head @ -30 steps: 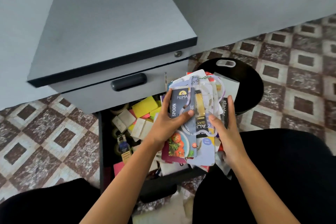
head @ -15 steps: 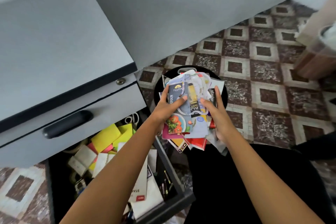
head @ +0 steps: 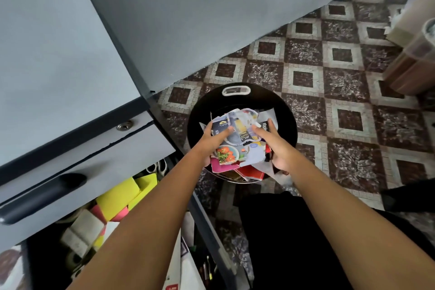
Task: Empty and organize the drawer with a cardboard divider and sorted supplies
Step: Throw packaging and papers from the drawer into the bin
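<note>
Both hands are clamping one bundle between them: the left hand (head: pixel 211 141) is gripping its left side with the thumb lying across a dark blue card on top and the fingers tucked under, while the right hand (head: pixel 275 148) is gripping the right side, thumb pressing on top and a finger reaching along the edge beside a black label. This loose stack of printed cardboard and plastic packaging cards (head: pixel 237 148), in blue, white, pink and red with a picture of vegetables on one, is hovering over the round black disc with a white-rimmed slot near its far rim (head: pixel 288 125); the stack's lower end is hanging past the disc's near rim, and whether it is touching the disc I cannot tell. At the left, the open black-walled lower drawer (head: pixel 207 226) of the grey cabinet (head: pixel 58 66) is holding yellow sticky-note blocks (head: pixel 117 198) toward its back edge, a pink block (head: pixel 120 215) just beside them, off-white rectangular blocks (head: pixel 84 227) nearer the front, and silver scissors handles (head: pixel 157 167) in its back right corner. Above it the shut grey drawer with a black bar handle (head: pixel 42 198) is sitting under a small round metal lock (head: pixel 124 126). Brown and cream patterned tiles (head: pixel 341 77) are covering the floor.
</note>
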Tool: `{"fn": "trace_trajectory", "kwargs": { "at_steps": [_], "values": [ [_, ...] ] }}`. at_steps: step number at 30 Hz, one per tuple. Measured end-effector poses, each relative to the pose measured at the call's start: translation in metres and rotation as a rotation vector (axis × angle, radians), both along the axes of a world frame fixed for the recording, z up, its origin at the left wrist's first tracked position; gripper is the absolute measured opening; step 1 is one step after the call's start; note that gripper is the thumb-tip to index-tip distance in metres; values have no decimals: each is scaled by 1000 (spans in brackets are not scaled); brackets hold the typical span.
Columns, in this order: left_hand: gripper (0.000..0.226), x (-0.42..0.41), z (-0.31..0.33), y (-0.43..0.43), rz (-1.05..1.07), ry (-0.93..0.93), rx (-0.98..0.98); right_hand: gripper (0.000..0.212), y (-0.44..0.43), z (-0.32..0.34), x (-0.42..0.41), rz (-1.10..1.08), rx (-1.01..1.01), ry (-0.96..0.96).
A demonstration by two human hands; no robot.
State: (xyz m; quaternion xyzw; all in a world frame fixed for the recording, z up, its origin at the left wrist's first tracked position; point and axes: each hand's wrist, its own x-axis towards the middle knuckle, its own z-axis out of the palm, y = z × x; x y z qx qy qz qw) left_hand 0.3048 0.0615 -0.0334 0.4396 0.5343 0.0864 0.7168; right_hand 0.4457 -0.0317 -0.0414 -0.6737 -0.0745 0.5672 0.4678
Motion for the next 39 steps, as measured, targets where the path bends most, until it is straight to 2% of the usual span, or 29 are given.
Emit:
{"fn": "trace_trajectory", "kwargs": {
  "at_steps": [4, 7, 10, 14, 19, 22, 26, 33, 36, 39],
  "values": [
    [64, -1, -9, 5, -10, 69, -35, 76, 3, -7, 5, -83, 19, 83],
    [56, -3, -4, 5, -3, 91, -43, 70, 4, 0, 6, -68, -17, 58],
    [51, -5, 2, 6, -51, 142, 41, 69, 7, 13, 5, -85, -11, -9],
    [44, -17, 18, 3, -117, 175, 145, 58, 10, 34, -3, -90, 77, -61],
    [29, -51, 43, -14, -71, 150, 259, 49, 7, 54, -29, -72, 139, -131],
    [34, -84, 49, -29, -20, 138, 332, 41, 3, 68, -57, -1, 208, -132],
    [26, -142, 45, -61, 121, 129, 355, 32, -10, 76, -112, 155, 218, -74],
    [27, -252, 15, -117, 242, 360, 412, 23, -47, 43, -212, 409, 176, -116],
    [30, -285, 6, -138, 227, 508, 457, 18, -58, 22, -242, 532, 156, -240],
    [32, -310, -5, -152, 271, 565, 465, 25, -66, 0, -260, 655, 119, -513]
  ]
}}
